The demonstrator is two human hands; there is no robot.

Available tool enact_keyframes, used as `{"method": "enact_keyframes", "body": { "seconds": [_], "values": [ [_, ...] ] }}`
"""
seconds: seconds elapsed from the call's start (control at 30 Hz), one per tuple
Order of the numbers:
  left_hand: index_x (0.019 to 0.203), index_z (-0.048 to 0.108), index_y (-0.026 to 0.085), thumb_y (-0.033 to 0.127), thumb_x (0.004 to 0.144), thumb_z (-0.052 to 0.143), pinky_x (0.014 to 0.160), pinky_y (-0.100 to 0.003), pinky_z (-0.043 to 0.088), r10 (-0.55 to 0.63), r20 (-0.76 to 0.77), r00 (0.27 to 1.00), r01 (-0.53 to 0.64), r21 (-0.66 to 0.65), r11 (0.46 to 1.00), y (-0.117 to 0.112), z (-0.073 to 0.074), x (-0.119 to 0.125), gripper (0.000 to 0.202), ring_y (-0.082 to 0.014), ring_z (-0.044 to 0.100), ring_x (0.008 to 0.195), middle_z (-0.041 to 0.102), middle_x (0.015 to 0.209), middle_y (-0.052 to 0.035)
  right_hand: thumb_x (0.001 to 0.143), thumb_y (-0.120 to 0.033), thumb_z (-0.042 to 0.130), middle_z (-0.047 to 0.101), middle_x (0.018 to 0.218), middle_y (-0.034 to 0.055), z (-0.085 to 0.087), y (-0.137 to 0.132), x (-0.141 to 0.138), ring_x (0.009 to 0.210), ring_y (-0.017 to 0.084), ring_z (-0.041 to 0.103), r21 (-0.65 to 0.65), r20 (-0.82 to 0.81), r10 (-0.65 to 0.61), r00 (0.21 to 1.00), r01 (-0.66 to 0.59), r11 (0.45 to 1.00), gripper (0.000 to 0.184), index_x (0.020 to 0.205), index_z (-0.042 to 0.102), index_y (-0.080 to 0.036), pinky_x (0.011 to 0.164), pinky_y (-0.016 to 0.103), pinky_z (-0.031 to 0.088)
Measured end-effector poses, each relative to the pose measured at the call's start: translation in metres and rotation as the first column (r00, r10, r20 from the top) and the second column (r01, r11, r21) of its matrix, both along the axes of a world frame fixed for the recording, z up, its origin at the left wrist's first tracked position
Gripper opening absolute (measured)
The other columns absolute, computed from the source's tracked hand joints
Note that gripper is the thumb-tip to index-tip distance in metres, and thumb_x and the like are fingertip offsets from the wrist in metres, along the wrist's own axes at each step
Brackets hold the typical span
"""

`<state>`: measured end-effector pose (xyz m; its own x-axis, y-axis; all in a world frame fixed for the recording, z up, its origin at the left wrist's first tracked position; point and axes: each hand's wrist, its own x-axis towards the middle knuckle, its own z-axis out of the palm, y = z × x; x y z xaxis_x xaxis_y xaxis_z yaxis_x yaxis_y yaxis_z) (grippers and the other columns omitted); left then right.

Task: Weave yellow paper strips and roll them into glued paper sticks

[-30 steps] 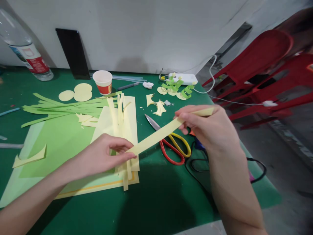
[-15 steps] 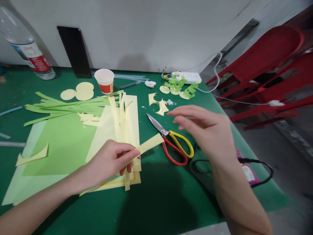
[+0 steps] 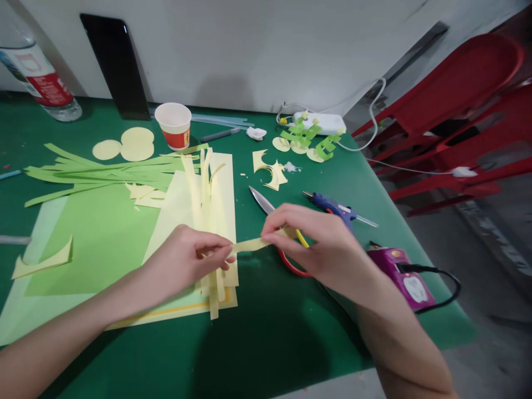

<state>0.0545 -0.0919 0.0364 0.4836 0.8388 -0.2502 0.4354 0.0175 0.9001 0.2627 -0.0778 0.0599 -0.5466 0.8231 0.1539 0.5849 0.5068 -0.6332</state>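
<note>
Between my two hands a short pale yellow paper strip [image 3: 250,244] is stretched. My left hand [image 3: 197,257] pinches its left end, above a bundle of yellow paper strips [image 3: 208,208] lying on cream paper sheets [image 3: 166,221]. My right hand [image 3: 310,238] is closed on the strip's other end, with part of the strip showing behind its fingers. Under that hand lie the scissors [image 3: 261,200], their red and yellow handles mostly covered. A blue glue gun [image 3: 332,206] rests on the green table just beyond my right hand.
Green paper strips [image 3: 100,172] and yellow paper discs [image 3: 137,144] lie at left. Behind them stand a paper cup [image 3: 175,133], a black phone [image 3: 116,66] and a bottle [image 3: 45,83]. Small green paper pieces [image 3: 305,133] stand by a white power strip [image 3: 326,123]. A purple box [image 3: 401,277] sits near the right edge.
My right hand has come down and left from above the scissors and taken hold of the strip's free end. The glue gun, hidden before, now shows. The view has shifted slightly.
</note>
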Motion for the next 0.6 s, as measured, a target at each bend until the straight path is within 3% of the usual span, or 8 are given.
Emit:
{"method": "enact_keyframes", "body": {
  "seconds": [0.1,0.23,0.4,0.5,0.6],
  "values": [
    [0.075,0.071,0.017,0.027,0.08,0.054,0.056,-0.018,0.05,0.065,-0.06,0.996,-0.07,-0.093,0.993,0.009,0.003,-0.005,0.02,-0.0115,0.065,0.062,0.072,0.071,-0.0002,0.085,-0.019,0.049,0.06,0.075,0.0012,0.016,0.005,0.016,0.065,0.012,0.054,0.036,0.119,-0.104,0.988,0.1,0.994,0.011,0.075,0.054,-0.019,0.058,0.023,0.041],
    [0.074,0.071,0.019,0.025,0.078,0.056,0.051,-0.017,0.046,0.067,-0.141,0.988,-0.071,-0.023,0.997,0.015,0.0,-0.01,0.017,-0.0098,0.061,0.056,0.072,0.068,0.0012,0.086,-0.028,0.047,0.061,0.08,0.0027,0.024,0.009,0.032,0.07,0.014,0.056,0.069,0.202,-0.154,0.967,0.143,0.987,0.015,0.077,0.056,-0.019,0.056,0.025,0.042],
    [0.078,0.07,0.018,0.025,0.081,0.051,0.05,-0.019,0.044,-0.017,-0.19,0.982,0.038,0.105,0.994,0.007,-0.008,-0.009,0.021,-0.0107,0.06,0.056,0.07,0.069,-0.0005,0.08,-0.023,0.057,0.064,0.099,0.01,0.004,0.004,0.013,0.095,0.021,0.057,0.307,0.238,-0.051,0.97,-0.025,0.951,0.02,0.097,0.06,-0.012,0.084,0.034,0.046],
    [0.079,0.069,0.015,0.021,0.083,0.047,0.051,-0.019,0.04,-0.069,-0.246,0.967,0.142,0.294,0.945,-0.001,-0.012,-0.007,0.023,-0.0096,0.056,0.054,0.068,0.066,-0.0013,0.08,-0.019,0.056,0.065,0.092,0.0087,-0.011,-0.002,-0.009,0.09,0.02,0.058,0.282,0.245,0.051,0.968,-0.121,0.952,0.013,0.089,0.063,-0.011,0.094,0.037,0.041],
    [0.077,0.068,0.015,0.018,0.082,0.046,0.048,-0.018,0.036,-0.046,-0.279,0.959,0.173,0.451,0.876,-0.007,-0.017,-0.005,0.022,-0.0079,0.052,0.049,0.065,0.061,-0.0001,0.08,-0.015,0.055,0.065,0.088,0.0071,-0.021,-0.006,-0.023,0.084,0.018,0.058,0.235,0.218,0.103,0.971,-0.154,0.96,0.01,0.084,0.063,-0.012,0.092,0.037,0.042]
  ]
}}
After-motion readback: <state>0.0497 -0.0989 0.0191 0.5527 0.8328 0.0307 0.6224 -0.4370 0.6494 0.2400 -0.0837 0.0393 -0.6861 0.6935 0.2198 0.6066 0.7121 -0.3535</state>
